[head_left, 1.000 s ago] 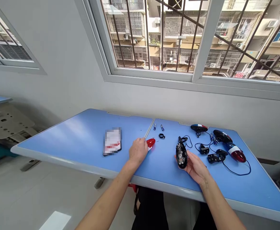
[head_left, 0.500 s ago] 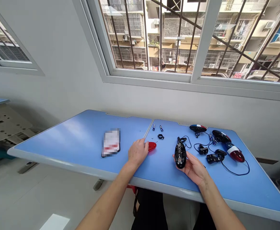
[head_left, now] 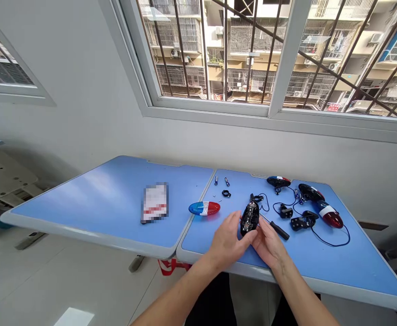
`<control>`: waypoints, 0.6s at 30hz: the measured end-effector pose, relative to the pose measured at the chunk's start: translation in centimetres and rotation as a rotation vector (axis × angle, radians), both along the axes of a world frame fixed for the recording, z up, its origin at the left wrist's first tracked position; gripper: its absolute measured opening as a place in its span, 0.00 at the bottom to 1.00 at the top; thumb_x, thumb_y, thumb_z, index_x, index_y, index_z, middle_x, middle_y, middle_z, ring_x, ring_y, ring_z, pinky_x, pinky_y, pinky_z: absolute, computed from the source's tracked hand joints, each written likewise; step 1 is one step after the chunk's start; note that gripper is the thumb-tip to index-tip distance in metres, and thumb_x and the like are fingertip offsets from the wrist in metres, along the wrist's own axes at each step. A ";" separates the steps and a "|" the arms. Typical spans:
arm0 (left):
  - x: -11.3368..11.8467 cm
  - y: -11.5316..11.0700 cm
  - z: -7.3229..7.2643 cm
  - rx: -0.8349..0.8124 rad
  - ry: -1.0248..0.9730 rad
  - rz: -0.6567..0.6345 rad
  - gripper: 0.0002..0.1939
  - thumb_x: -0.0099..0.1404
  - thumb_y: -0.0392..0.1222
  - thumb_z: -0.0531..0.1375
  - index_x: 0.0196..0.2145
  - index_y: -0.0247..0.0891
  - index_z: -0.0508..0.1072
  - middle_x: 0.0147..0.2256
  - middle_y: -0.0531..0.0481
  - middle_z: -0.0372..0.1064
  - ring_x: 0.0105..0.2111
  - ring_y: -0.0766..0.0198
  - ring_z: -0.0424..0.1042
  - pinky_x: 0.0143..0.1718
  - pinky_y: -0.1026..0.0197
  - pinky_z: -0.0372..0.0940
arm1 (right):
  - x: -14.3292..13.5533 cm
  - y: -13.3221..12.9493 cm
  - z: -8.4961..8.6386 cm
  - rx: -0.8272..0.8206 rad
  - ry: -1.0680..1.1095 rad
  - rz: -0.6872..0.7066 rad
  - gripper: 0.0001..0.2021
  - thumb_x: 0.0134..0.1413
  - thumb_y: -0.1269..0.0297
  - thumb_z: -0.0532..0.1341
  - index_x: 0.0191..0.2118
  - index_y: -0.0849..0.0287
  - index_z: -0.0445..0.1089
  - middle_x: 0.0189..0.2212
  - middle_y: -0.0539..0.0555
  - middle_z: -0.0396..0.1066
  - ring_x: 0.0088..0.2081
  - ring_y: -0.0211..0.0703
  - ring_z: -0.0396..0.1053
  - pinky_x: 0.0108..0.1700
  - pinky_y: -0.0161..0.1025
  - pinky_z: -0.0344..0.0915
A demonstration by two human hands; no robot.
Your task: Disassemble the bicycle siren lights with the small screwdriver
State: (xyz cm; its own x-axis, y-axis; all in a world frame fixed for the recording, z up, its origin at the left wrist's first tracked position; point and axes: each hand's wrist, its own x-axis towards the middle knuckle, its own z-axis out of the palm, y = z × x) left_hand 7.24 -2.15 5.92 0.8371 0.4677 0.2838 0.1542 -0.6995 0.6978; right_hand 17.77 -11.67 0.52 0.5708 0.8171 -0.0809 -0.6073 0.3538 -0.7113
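Note:
Between my hands, above the blue table, is a black oval light housing [head_left: 250, 218] with its circuit board facing up. My left hand [head_left: 228, 237] grips its left and near side, thumb across the near end. My right hand [head_left: 269, 240] supports it from the right and below; some of those fingers are hidden. A cable runs from the far end of the housing. Left of my hands lies a red, white and blue lens cover [head_left: 205, 208]. To the right, a screwdriver [head_left: 279, 230] with a black handle rests on the table.
Two batteries [head_left: 227, 182], a black ring clamp [head_left: 226, 193] and tiny screws lie beyond my hands. At the right are more police-style lights [head_left: 330, 214] with cables and black switch boxes [head_left: 299, 223]. A blurred card or phone [head_left: 155, 202] lies on the left table.
My left hand has let go of the lens cover and moved right onto the housing. The housing has shifted slightly left and tilted, and the screwdriver is now uncovered.

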 end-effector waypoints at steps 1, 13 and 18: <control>0.3 -0.4 -0.4 -0.022 0.006 -0.036 0.19 0.59 0.47 0.58 0.47 0.38 0.69 0.46 0.41 0.69 0.46 0.50 0.69 0.43 0.54 0.66 | -0.2 0.1 0.0 0.014 -0.010 -0.026 0.09 0.52 0.57 0.63 0.37 0.54 0.72 0.34 0.50 0.75 0.35 0.41 0.71 0.40 0.39 0.67; 1.3 0.5 -2.8 -0.227 -0.102 -0.123 0.24 0.56 0.34 0.56 0.52 0.41 0.65 0.43 0.49 0.72 0.41 0.59 0.71 0.43 0.59 0.66 | -1.2 -0.7 1.1 0.004 -0.002 -0.051 0.13 0.48 0.61 0.66 0.43 0.53 0.72 0.39 0.51 0.75 0.41 0.44 0.71 0.46 0.43 0.66; 1.2 1.2 -1.9 -0.254 -0.141 -0.108 0.25 0.53 0.33 0.57 0.50 0.39 0.67 0.45 0.47 0.72 0.44 0.56 0.70 0.45 0.57 0.65 | -0.7 -1.0 2.1 -0.058 -0.098 -0.037 0.14 0.46 0.62 0.67 0.42 0.55 0.73 0.44 0.54 0.73 0.41 0.45 0.71 0.44 0.44 0.67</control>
State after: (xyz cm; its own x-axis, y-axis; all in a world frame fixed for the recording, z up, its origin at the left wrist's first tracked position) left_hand 8.41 -0.96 4.01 0.8464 0.4492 0.2861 -0.0223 -0.5069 0.8617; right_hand 17.05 -12.67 2.67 0.6083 0.7906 -0.0700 -0.5212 0.3314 -0.7864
